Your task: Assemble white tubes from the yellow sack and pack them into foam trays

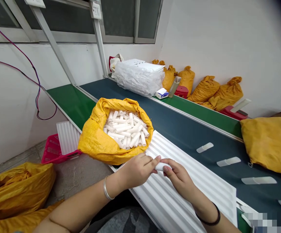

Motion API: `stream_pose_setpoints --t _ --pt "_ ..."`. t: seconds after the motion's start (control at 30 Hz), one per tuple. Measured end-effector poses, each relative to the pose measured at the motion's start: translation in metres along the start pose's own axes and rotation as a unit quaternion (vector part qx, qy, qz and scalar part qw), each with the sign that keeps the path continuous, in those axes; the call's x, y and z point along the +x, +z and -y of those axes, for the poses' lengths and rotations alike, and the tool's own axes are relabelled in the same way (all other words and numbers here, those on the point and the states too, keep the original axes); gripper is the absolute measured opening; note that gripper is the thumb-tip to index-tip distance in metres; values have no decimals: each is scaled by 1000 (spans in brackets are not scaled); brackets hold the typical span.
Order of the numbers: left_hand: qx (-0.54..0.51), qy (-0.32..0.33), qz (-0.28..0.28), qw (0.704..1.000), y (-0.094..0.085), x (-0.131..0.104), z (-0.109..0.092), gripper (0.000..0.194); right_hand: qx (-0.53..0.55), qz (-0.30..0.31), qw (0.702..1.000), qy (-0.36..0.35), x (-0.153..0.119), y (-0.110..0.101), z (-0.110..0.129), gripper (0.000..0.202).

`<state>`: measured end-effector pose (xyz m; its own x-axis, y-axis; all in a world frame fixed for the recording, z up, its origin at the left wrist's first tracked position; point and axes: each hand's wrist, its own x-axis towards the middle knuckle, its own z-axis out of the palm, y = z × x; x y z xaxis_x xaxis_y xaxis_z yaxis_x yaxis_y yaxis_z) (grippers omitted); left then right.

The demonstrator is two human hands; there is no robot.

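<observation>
Above the ribbed tray [213, 189]: the white tube [161, 166], held up between your two hands, toward the tray's far left corner.
Left grip: your left hand [139, 170] has its fingertips closed on the tube's left end; they hide that end, so whether anything sits inside it you cannot tell from here.
Right grip: your right hand [183, 181] pinches the other end between thumb and forefinger.
Tube handling: line both hands up along the tube's length and work with small, straight movements; a sideways push could bend or crease the wall, which looks light and likely to flex.
Pinch: firm enough to stop it turning, no harder, or the round end may flatten. Leave the rims free of your fingertips so you can see them.
Yellow sack: the open yellow sack [94, 139], full of loose white tubes [128, 129], stands at the bench's near edge, just left of the tray; watch your left elbow there.
Dark belt: on the bench [179, 118], beyond the tray and toward the right end, pale pieces [228, 161] lie apart from one another; don't let your right sleeve-side forearm brush them.
Floor: a pink basket [50, 150] sits beside the bench's near edge, left.
</observation>
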<state>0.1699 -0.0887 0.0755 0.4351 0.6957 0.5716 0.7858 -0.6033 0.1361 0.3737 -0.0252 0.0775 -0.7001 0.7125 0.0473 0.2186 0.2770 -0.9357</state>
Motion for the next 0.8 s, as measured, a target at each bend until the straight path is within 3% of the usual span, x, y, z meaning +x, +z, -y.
stream_pose_setpoints --t 0.1,0.2,0.27,0.33,0.4,0.47,0.53,0.67,0.73,0.8 --pt "7 18 43 999 1 0 -7 45 -34 57 998 -5 3 1 -3 32" --pt "19 7 125 992 2 6 8 52 -183 104 976 -49 24 -10 -15 22" --pt "35 -95 156 983 -1 14 38 56 -290 29 956 -24 47 -28 -31 20" --pt "76 -244 149 955 -8 22 78 40 -357 -103 924 86 72 -54 -50 25" --pt "119 -330 135 927 -18 27 120 29 -379 -191 888 178 91 -83 -70 31" --pt "135 -388 150 899 -27 26 154 25 -385 -227 862 241 102 -108 -87 31" --pt "130 -422 179 879 -32 21 173 16 -383 -225 847 291 104 -126 -99 27" --pt "110 -426 183 879 -39 8 172 11 -384 -185 835 347 99 -141 -100 22" --pt "95 -400 153 899 -42 5 158 21 -391 -170 836 346 94 -132 -89 27" --pt "69 -361 120 922 -43 5 138 27 -389 -143 857 307 87 -106 -75 31"
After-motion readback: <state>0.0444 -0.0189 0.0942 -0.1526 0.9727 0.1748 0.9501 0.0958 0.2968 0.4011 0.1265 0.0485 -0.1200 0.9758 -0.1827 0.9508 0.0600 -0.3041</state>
